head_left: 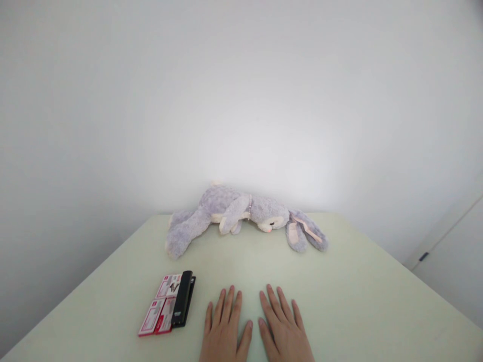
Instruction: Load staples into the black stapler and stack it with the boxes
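As I look in through the head camera from my distant seat, a pale wall (241, 90) fills the upper part of the view, and below it spreads the light-green table (350, 296). Along the far edge, close to the wall, lies a grey toy rabbit (226, 201), stretched out on its side, legs to the left, head to the right, long ears (306, 232) flopped over the tabletop.

Now down to the hands! I have the left hand (223, 334) palm down at the near edge, fully open, fingers a little spread, holding nothing. Beside it, the right hand (285, 334) matches it: flat, wide open, holding nothing. The thumbs point toward each other, near but apart.

Over to the left of the left hand, on the table, sits the black stapler (182, 299), its length running away from me. Right up along its left side lie small red-and-white boxes (153, 315), flat and grouped together; whether the stapler overlaps them, I can't tell. Smallest of all, a beaded string (249, 206) rings the rabbit's neck.
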Action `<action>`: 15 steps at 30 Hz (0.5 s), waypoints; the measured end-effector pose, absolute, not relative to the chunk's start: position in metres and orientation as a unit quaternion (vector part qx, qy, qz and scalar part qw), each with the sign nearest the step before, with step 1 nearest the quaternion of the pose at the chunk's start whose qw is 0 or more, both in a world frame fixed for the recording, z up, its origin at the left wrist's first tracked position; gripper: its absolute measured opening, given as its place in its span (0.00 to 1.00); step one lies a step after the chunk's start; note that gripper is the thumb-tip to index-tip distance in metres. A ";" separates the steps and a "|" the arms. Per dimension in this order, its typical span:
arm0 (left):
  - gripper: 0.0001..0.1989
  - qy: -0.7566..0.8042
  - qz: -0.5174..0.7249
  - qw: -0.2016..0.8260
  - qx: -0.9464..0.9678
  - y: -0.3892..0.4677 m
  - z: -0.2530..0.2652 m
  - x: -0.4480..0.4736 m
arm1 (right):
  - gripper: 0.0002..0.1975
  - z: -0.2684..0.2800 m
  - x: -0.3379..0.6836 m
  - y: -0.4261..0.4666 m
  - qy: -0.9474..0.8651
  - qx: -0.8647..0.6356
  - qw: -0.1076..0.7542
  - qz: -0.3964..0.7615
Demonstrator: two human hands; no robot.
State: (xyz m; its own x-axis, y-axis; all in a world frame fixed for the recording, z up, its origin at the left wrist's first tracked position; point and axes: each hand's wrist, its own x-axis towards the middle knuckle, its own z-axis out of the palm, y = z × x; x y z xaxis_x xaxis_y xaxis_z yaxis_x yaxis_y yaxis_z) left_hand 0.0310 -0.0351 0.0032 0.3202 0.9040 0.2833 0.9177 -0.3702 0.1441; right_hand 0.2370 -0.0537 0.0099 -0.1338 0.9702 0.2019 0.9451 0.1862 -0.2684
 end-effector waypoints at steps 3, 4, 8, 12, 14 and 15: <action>0.30 -0.562 -0.155 0.015 -0.812 -0.034 0.004 0.031 | 0.28 0.009 0.237 -0.052 -0.751 -0.638 0.165 0.039; 0.30 -0.562 -0.155 0.015 -0.812 -0.034 0.004 0.031 | 0.28 0.009 0.237 -0.052 -0.751 -0.638 0.166 0.038; 0.30 -0.558 -0.164 0.019 -0.813 -0.034 0.003 0.030 | 0.28 0.008 0.237 -0.052 -0.752 -0.634 0.176 0.033; 0.30 -0.559 -0.167 0.017 -0.812 -0.034 0.003 0.030 | 0.29 0.007 0.237 -0.053 -0.751 -0.637 0.172 0.032; 0.30 -0.561 -0.165 0.013 -0.811 -0.034 0.003 0.030 | 0.28 0.008 0.237 -0.053 -0.750 -0.639 0.171 0.031; 0.30 -0.562 -0.164 0.011 -0.811 -0.034 0.003 0.030 | 0.28 0.009 0.237 -0.053 -0.749 -0.639 0.171 0.031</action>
State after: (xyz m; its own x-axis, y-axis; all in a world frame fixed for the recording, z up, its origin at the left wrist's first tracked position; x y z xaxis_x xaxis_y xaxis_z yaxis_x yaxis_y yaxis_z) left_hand 0.0305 -0.0344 0.0030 0.3141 0.9075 0.2788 0.9150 -0.3677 0.1660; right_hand 0.2367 -0.0534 0.0085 -0.1252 0.9682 0.2164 0.9471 0.1816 -0.2645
